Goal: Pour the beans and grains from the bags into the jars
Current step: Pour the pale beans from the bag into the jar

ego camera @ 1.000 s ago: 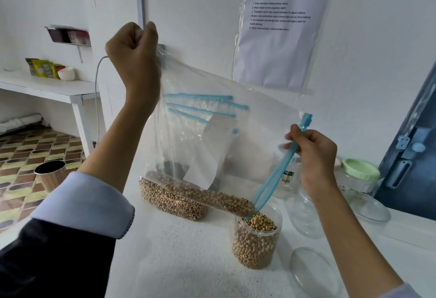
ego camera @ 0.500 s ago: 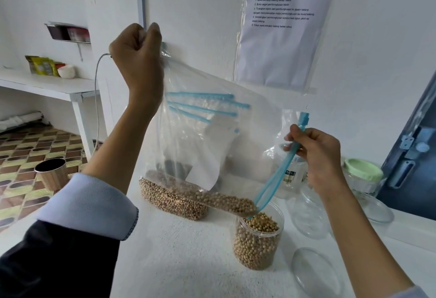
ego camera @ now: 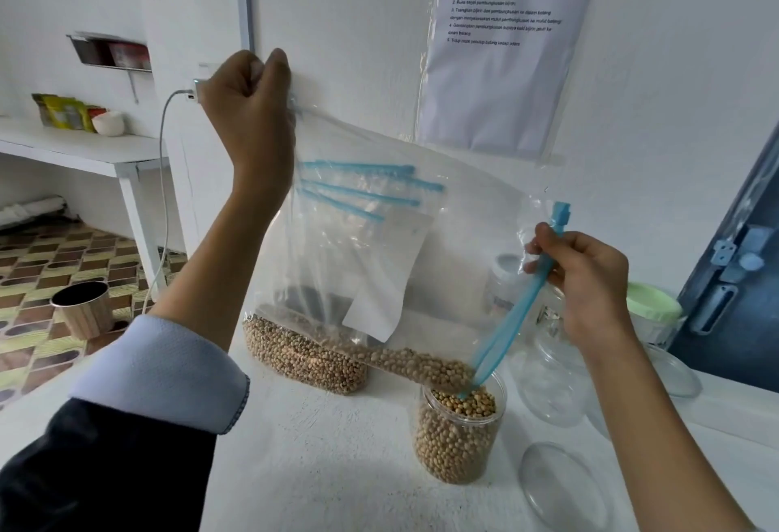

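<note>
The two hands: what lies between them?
In the head view, the clear bag spans from the left hand to the right hand, its low corner spilling beans into the jar.

Dark jacket sleeve [ego camera: 105, 468] over a pale blue cuff [ego camera: 168, 375]

Bag [ego camera: 358, 261] hangs above jar [ego camera: 459, 434]; lid [ego camera: 565, 485] lies right of jar.

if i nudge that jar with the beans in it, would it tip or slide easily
Probably not easily. The jar looks nearly full of beans, so it is likely heavy for its size and bottom-weighted. It is squat with a flat base on the countertop, so tipping seems unlikely. Its open mouth means a hard knock could spill the top beans.
</note>
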`<state>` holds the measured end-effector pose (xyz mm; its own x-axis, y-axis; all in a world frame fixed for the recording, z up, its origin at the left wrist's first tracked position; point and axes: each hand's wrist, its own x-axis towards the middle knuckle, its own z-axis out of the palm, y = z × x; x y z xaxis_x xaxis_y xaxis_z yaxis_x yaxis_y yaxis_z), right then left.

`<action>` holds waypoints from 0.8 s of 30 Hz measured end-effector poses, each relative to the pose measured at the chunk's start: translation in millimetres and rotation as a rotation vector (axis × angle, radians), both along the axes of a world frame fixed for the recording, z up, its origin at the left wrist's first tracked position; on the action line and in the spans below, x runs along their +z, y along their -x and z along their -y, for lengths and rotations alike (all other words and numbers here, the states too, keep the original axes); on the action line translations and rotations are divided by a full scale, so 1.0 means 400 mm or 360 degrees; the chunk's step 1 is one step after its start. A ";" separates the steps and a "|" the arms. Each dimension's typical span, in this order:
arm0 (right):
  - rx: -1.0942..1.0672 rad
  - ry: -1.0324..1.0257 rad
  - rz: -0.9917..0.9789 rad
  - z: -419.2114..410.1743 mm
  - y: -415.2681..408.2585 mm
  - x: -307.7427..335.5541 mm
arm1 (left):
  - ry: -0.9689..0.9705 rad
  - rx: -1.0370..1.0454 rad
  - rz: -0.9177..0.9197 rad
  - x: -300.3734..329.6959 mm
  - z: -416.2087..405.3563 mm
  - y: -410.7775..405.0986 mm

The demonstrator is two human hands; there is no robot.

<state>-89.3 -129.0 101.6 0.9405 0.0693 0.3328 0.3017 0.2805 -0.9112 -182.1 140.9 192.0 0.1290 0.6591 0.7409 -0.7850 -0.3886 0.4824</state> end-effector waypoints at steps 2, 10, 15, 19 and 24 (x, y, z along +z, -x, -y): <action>0.0047 0.0067 0.0005 -0.003 0.006 -0.004 | -0.0003 -0.0007 -0.0008 -0.002 -0.003 -0.003; -0.0045 -0.0050 0.0001 -0.007 0.015 -0.010 | -0.0001 0.0003 0.0017 0.012 -0.012 0.000; -0.0015 -0.0030 -0.0007 -0.022 0.018 -0.016 | -0.0021 0.0014 -0.0002 0.012 -0.006 0.001; -0.0057 -0.0014 0.0016 -0.017 0.009 -0.016 | -0.0033 0.0006 -0.0011 0.013 0.001 0.005; -0.0098 -0.0088 0.0038 -0.026 0.006 -0.019 | -0.0048 -0.0032 -0.0013 0.015 0.006 0.005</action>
<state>-91.7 -118.6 93.8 0.9342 -0.0077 0.3568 0.3414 0.3102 -0.8873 -184.2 138.7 197.9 0.1481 0.6337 0.7592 -0.7888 -0.3874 0.4772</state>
